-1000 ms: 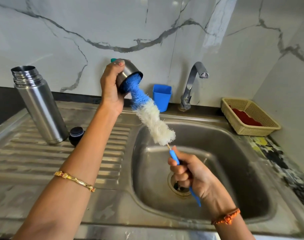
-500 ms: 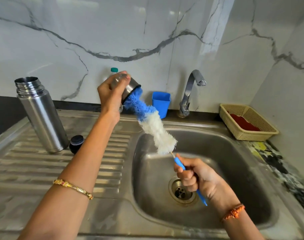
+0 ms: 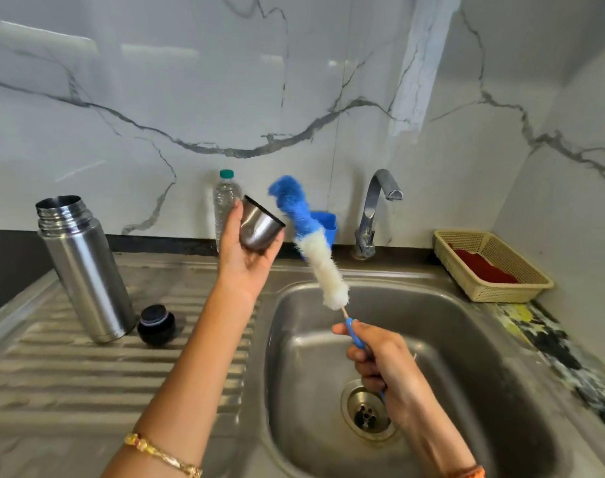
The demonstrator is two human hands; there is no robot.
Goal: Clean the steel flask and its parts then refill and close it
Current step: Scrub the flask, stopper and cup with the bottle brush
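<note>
Two hands are up over the sink (image 3: 284, 339). The left hand (image 3: 249, 257) cradles one steel cup (image 3: 259, 224), fingers and thumb curled round its side, the cup tilted with its open mouth turned to the right and slightly down. The right hand (image 3: 385, 367) is wrapped round the blue handle of one bottle brush (image 3: 311, 243), which slants up and to the left; its fluffy head is white in the lower part and blue at the tip. The brush head is outside the cup, just beside its rim, the blue tip standing above the cup.

On the ribbed draining board (image 3: 87, 374) to the left stands one steel flask (image 3: 83, 270), upright and open at the top, threads bare. Just beside its base, on the right, sits one black stopper (image 3: 156, 324).

At the back, against the marbled wall, there is one plastic water bottle (image 3: 225, 198) with a green cap, partly behind the left hand, one blue tub (image 3: 327, 225) behind the brush, and one tap (image 3: 375, 208). One woven basket (image 3: 491, 270) with something red in it sits at the right of the sink. Each wrist wears one band: gold on the left, orange on the right.
</note>
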